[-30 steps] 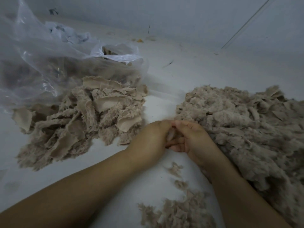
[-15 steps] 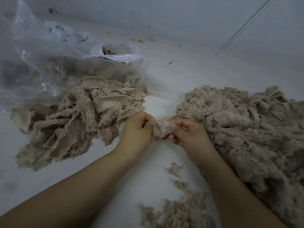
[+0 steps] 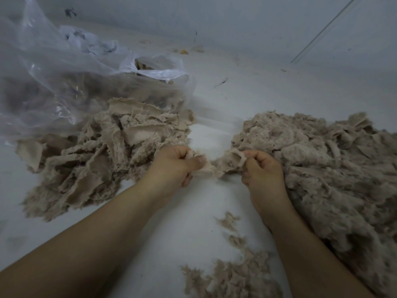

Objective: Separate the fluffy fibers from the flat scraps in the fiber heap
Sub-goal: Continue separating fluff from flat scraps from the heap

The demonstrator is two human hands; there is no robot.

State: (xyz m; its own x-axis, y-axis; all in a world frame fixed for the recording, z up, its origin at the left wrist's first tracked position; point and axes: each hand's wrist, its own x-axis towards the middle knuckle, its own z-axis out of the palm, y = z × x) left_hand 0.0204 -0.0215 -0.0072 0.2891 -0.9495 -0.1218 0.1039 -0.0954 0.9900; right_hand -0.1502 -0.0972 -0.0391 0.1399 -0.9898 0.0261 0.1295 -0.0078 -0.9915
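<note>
A big beige heap of fluffy fibers mixed with scraps (image 3: 318, 164) covers the right side of the white floor. On the left lies a separate pile of flat beige scraps (image 3: 96, 160). Between the two, my left hand (image 3: 174, 166) and my right hand (image 3: 262, 168) each pinch one end of a small beige piece (image 3: 223, 166), which is stretched between them just above the floor. The fingers of both hands are curled around it.
A clear plastic bag (image 3: 64, 78) holding more beige material lies behind the scrap pile at the upper left. Loose fiber tufts (image 3: 232, 274) are scattered near the bottom centre. A pale wall (image 3: 236, 20) rises at the back.
My hands were pressed together at the heap's edge. They have drawn apart, the left moving left toward the scrap pile, and the piece between them is now pulled out longer.
</note>
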